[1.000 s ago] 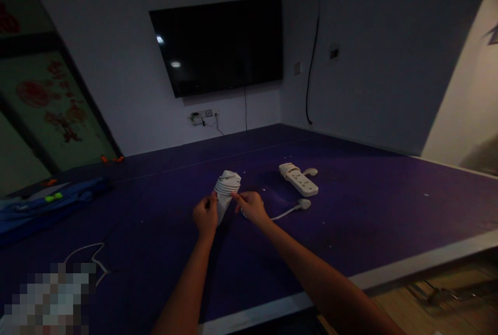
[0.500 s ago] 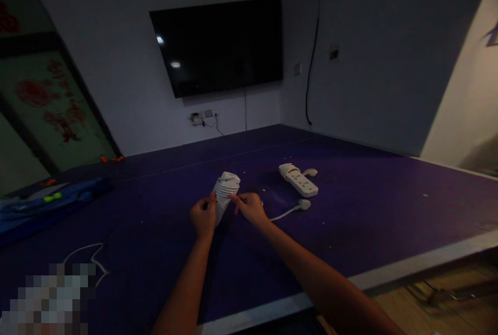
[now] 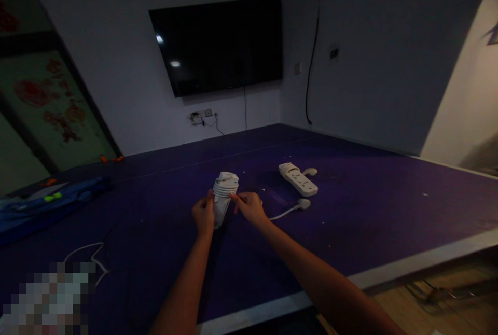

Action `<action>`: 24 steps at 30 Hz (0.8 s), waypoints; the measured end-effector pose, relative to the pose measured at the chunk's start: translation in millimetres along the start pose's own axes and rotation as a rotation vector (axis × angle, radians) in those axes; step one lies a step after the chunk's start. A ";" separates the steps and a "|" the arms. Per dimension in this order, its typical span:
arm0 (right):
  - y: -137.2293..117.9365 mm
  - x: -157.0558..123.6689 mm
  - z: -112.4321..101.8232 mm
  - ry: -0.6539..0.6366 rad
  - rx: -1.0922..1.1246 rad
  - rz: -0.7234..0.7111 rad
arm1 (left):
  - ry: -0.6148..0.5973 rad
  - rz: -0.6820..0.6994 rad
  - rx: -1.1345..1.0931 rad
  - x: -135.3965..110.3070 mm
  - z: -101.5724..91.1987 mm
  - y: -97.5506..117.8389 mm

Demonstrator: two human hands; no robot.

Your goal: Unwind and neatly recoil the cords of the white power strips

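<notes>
A white power strip (image 3: 221, 211) is held tilted above the purple surface, its white cord (image 3: 226, 186) wound round the upper part in several turns. My left hand (image 3: 204, 213) grips the strip's left edge between thumb and fingers. At the right side of the windings, my right hand (image 3: 249, 207) is closed in a pinch on the cord. From behind that hand a loose length of cord runs right to a white plug (image 3: 303, 204) on the surface. Beyond it lies a second power strip (image 3: 303, 182) with cord wrapped round its far end.
The purple surface (image 3: 350, 210) has a pale front edge and small white scraps on it. Blue cloth (image 3: 70, 195) lies at the left, with a thin white cable (image 3: 95, 260) nearer me. A television (image 3: 221, 47) hangs on the back wall above sockets (image 3: 202, 115).
The held power strip has turned slightly, so more of its face shows below the windings. My hands stay almost in the same place on it.
</notes>
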State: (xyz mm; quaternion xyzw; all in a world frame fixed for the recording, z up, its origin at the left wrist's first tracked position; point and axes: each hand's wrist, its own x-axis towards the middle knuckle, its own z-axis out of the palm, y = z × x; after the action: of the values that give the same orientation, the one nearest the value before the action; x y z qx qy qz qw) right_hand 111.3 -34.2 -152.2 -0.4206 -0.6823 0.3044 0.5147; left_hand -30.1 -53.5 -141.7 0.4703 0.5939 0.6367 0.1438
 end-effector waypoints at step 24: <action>-1.9 -1.6 -0.9 0.067 -0.026 0.001 | -0.065 0.069 -0.003 -4.3 0.5 6.8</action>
State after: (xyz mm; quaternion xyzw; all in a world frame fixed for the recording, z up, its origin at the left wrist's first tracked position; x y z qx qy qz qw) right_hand 111.8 -36.5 -151.0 -0.4374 -0.6683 0.2814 0.5318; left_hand -25.0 -58.1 -137.6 0.5107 0.5715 0.6265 0.1417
